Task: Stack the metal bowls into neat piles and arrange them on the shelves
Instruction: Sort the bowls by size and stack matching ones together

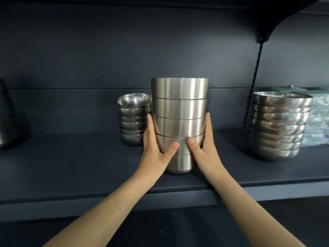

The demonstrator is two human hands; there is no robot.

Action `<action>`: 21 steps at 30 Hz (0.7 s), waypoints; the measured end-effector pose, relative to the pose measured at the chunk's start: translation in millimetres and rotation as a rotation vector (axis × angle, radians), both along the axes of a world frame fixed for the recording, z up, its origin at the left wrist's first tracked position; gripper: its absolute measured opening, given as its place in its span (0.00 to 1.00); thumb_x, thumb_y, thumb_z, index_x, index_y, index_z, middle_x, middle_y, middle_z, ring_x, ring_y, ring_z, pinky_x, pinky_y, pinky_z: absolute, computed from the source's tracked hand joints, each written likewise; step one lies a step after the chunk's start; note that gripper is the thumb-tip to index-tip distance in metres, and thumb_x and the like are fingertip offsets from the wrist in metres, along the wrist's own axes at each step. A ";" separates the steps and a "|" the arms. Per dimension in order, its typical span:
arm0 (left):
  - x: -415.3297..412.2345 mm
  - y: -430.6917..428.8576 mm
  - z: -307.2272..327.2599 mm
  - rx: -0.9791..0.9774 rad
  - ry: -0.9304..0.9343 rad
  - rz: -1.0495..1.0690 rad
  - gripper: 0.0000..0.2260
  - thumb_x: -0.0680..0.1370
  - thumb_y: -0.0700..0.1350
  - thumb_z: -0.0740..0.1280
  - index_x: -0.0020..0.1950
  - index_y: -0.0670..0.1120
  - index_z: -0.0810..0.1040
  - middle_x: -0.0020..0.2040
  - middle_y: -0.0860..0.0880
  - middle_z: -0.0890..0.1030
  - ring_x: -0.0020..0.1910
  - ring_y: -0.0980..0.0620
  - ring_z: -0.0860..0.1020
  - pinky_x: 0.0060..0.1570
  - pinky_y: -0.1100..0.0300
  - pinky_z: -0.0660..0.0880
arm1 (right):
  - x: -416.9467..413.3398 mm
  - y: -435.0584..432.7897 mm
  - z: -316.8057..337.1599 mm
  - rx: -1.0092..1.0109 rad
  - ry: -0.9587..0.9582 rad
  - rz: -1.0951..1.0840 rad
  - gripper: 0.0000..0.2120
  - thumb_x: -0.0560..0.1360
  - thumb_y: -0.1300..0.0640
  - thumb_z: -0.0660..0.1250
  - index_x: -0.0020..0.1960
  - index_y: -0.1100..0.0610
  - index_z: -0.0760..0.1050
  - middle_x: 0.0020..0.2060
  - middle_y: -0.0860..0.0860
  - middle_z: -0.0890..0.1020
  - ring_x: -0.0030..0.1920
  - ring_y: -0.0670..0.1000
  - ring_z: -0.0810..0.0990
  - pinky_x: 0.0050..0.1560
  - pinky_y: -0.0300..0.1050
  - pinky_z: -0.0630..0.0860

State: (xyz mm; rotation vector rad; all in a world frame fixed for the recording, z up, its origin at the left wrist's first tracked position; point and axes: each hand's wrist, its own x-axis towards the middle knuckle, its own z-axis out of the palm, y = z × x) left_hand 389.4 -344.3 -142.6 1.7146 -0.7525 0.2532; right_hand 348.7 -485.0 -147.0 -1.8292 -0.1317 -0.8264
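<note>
While left hand (153, 148), right hand (204, 151) fingers (208, 125) clasp it | bowl stack (179, 107): brushed steel

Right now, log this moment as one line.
left hand: holds middle stack; right hand: holds it too; middle stack: upright on shelf; small stack: behind-left; wide stack: right

Fig. Clearances on the shelf (71, 166). Left of the central stack (179, 107) I see open board as far as the dark vessel (7, 118) at the frame edge. On its right a narrower lane runs to the wide stack (277, 125) and the slotted upright (252, 90). The small stack (133, 120) crowds the rear left, just beside my left hand (156, 145). Open headroom above all stacks.
</note>
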 end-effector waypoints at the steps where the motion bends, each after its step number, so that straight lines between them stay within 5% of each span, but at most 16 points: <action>1: -1.6 -0.3 -0.5 0.013 -0.032 0.010 0.44 0.68 0.64 0.68 0.64 0.72 0.33 0.73 0.63 0.42 0.65 0.74 0.46 0.64 0.70 0.50 | -0.1 0.8 -0.2 -0.029 -0.024 -0.008 0.44 0.65 0.31 0.64 0.70 0.34 0.39 0.77 0.40 0.48 0.76 0.40 0.50 0.77 0.52 0.53; 4: -3.0 -0.9 0.4 0.067 -0.130 0.033 0.43 0.65 0.68 0.64 0.60 0.77 0.30 0.75 0.60 0.40 0.66 0.77 0.46 0.61 0.79 0.49 | 2.7 1.1 0.0 -0.069 -0.086 -0.016 0.44 0.63 0.26 0.64 0.68 0.29 0.38 0.76 0.37 0.46 0.76 0.40 0.49 0.76 0.53 0.53; 7: -1.1 -1.9 -1.2 0.067 -0.155 0.022 0.41 0.65 0.67 0.62 0.59 0.79 0.29 0.76 0.58 0.40 0.73 0.65 0.48 0.67 0.66 0.52 | 3.8 1.1 -0.2 -0.092 -0.100 -0.025 0.44 0.63 0.25 0.62 0.67 0.29 0.37 0.72 0.29 0.45 0.75 0.37 0.47 0.77 0.48 0.52; 10: -0.1 -2.2 -2.0 0.038 -0.157 -0.002 0.41 0.68 0.66 0.65 0.59 0.78 0.30 0.75 0.60 0.40 0.73 0.65 0.46 0.67 0.64 0.52 | 4.6 1.4 -1.5 -0.111 -0.105 -0.043 0.43 0.64 0.25 0.61 0.68 0.31 0.36 0.66 0.21 0.44 0.73 0.32 0.46 0.74 0.38 0.50; 17: -0.9 -5.1 -1.6 -0.006 -0.200 0.008 0.38 0.69 0.66 0.62 0.60 0.78 0.32 0.77 0.58 0.41 0.74 0.63 0.46 0.67 0.63 0.51 | 3.2 6.5 -1.7 -0.085 -0.147 -0.106 0.42 0.70 0.37 0.62 0.73 0.41 0.38 0.66 0.24 0.47 0.72 0.31 0.48 0.73 0.36 0.50; 21: -19.5 -0.2 2.7 -0.058 -0.198 0.022 0.34 0.69 0.65 0.58 0.60 0.79 0.33 0.77 0.58 0.43 0.70 0.70 0.46 0.60 0.76 0.49 | -17.0 19.9 3.1 -0.051 -0.203 -0.128 0.41 0.70 0.36 0.63 0.72 0.38 0.40 0.68 0.26 0.49 0.74 0.36 0.51 0.75 0.44 0.54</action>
